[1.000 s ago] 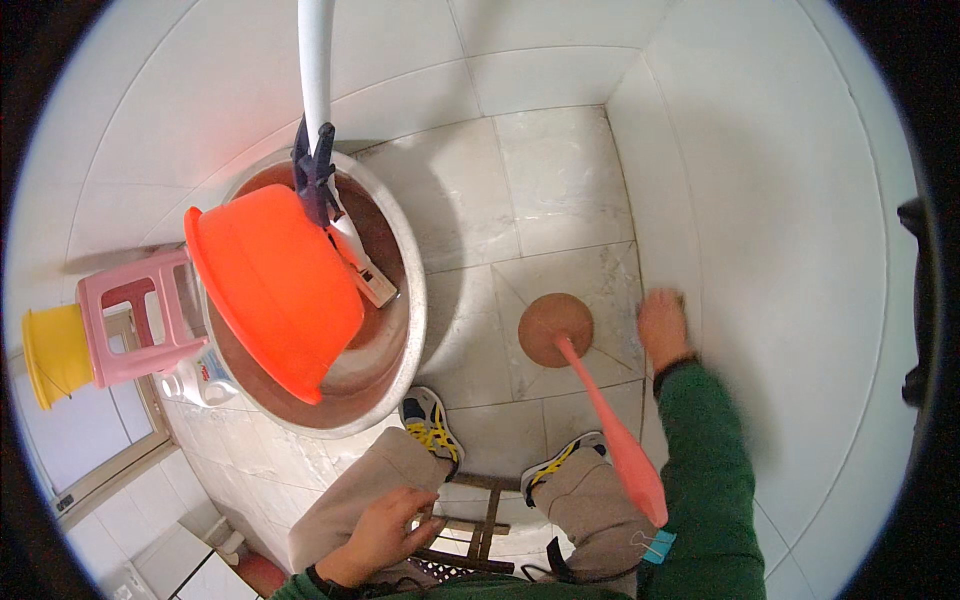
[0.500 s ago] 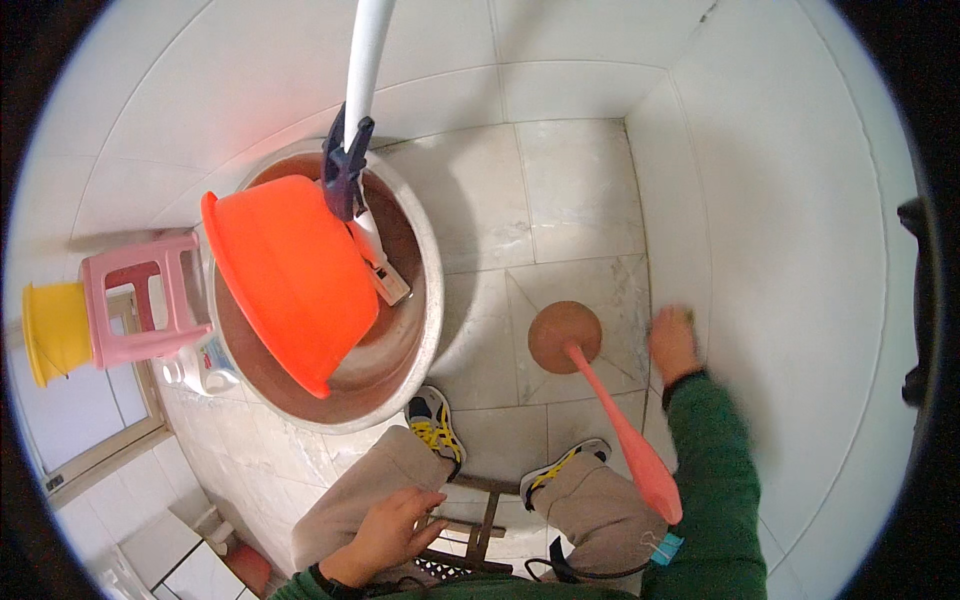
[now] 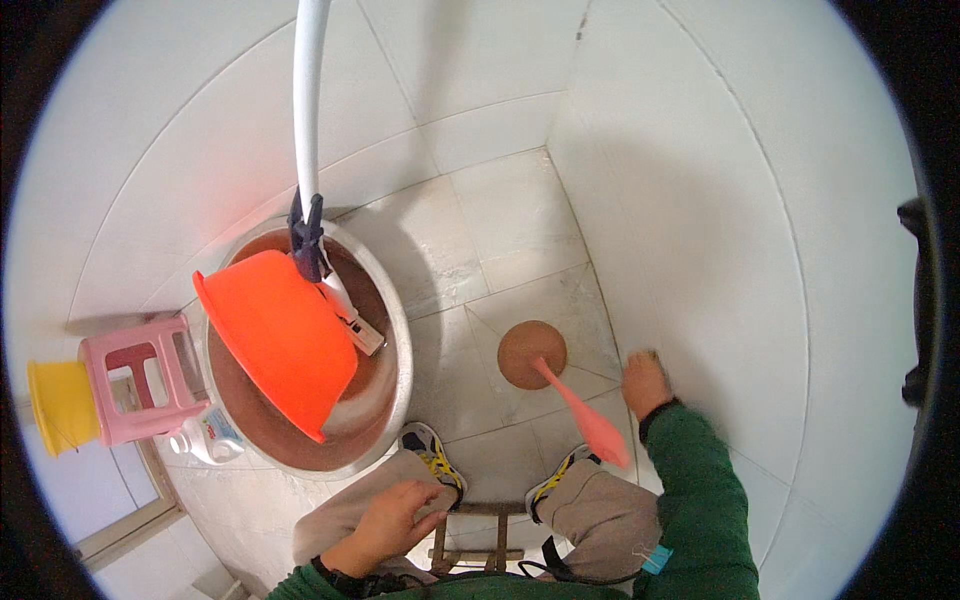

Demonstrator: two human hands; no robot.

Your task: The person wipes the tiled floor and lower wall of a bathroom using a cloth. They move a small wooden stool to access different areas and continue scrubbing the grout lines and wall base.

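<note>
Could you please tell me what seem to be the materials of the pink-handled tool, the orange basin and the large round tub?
Pink handle: probably plastic, smooth and evenly coloured. Its brown disc: matte, possibly rubber.
Orange basin: likely plastic, with bright uniform colour and a moulded-looking rim.
Large round tub: perhaps metal, given the dull grey rim; not certain.

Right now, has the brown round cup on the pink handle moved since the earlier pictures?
No, it hasn't gone any way: the brown round cup sits at the same spot on the pale square floor tile with slanting lines.
</note>
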